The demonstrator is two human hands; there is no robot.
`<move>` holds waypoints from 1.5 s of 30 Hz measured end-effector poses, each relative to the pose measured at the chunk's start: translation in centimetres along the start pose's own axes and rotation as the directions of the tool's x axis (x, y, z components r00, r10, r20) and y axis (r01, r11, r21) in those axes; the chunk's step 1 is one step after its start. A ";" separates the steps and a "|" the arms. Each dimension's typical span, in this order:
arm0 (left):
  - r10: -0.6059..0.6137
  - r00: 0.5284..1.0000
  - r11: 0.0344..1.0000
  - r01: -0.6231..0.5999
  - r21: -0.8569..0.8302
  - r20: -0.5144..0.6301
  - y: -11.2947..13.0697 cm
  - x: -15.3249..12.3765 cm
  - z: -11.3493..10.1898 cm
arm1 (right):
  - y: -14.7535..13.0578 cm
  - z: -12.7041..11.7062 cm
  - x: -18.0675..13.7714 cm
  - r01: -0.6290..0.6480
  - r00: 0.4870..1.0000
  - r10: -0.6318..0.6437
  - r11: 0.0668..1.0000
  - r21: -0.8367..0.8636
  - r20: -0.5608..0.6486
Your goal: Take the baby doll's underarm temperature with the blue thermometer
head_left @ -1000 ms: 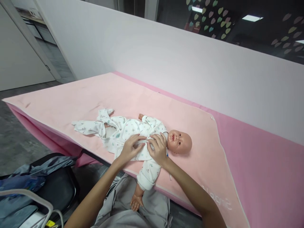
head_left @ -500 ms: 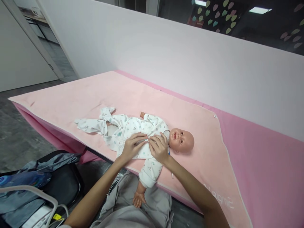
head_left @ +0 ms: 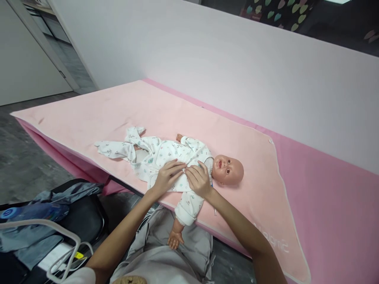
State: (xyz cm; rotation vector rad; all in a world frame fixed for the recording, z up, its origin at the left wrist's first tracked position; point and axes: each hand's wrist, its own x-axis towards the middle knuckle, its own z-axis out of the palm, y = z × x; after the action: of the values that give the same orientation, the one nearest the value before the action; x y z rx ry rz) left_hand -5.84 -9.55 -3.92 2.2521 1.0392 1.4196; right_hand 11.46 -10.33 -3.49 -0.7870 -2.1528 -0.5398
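Observation:
A baby doll (head_left: pixel 227 169) lies on its back across a pale pink mat, head to the right. It wears a white printed romper (head_left: pixel 171 152) with wrap-over front panels. On the doll's chest, my left hand (head_left: pixel 168 176) pinches the romper's cloth with bent fingers. Opposite it, my right hand (head_left: pixel 197 179) is closed at the same spot, the two sets of fingertips nearly meeting. A small white bit of the romper shows between them; whether it is a tie or a fastener I cannot make out. The doll's near arm hangs over the table edge, while both romper legs lie to the left.
The pale pink mat (head_left: pixel 103 106) covers a table with a darker pink cloth (head_left: pixel 331 213) beneath. A white wall (head_left: pixel 207 59) borders the far side. At lower left, a black chair (head_left: pixel 89 221) carries grey clothing, a bottle (head_left: pixel 38 212) and white cables.
My view has tilted down slightly, so the scene sits a little higher. Both hands stay at the same place on the romper, with only slight finger movement.

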 end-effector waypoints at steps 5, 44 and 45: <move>-0.039 0.999 0.999 0.039 0.009 0.004 0.1 0.1 0.0 | -0.1 -0.1 -0.1 0.050 0.999 -0.049 0.998 0.046 -0.024; -0.155 0.977 0.972 0.124 0.201 0.148 -1.0 -1.1 -4.2 | -1.0 1.1 3.2 -0.436 0.896 0.378 0.847 0.303 0.232; -0.157 0.978 0.973 0.129 0.193 0.136 -1.0 -1.2 -4.2 | -1.0 1.1 3.2 -0.438 0.895 0.381 0.847 0.302 0.231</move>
State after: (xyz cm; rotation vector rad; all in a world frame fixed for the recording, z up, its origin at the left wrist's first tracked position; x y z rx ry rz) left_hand -10.23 -10.18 -3.28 2.3136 1.2991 1.1179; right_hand 8.55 -9.26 -1.75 -1.0785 -2.0536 0.1335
